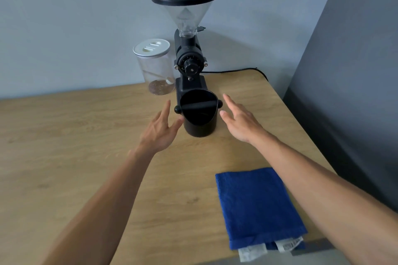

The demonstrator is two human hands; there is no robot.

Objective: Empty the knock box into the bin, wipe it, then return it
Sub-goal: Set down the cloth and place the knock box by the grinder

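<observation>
Behind the knock box (198, 114) — grinder (189, 64), jar (154, 66) — each hand (160, 131) (239, 122) open, empty.

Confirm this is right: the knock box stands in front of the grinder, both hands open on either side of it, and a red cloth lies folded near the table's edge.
Wrong on one point: the head view shows the cloth is blue, not red. The rest holds.

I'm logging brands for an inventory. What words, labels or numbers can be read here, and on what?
None can be read.
Care tags sticking out from under the blue cloth: printed marks, too blurred to read.
Coffee grinder adjustment dial: pale markings around its ring, too small to read.
Knock box and clear jar: no text visible.
</observation>
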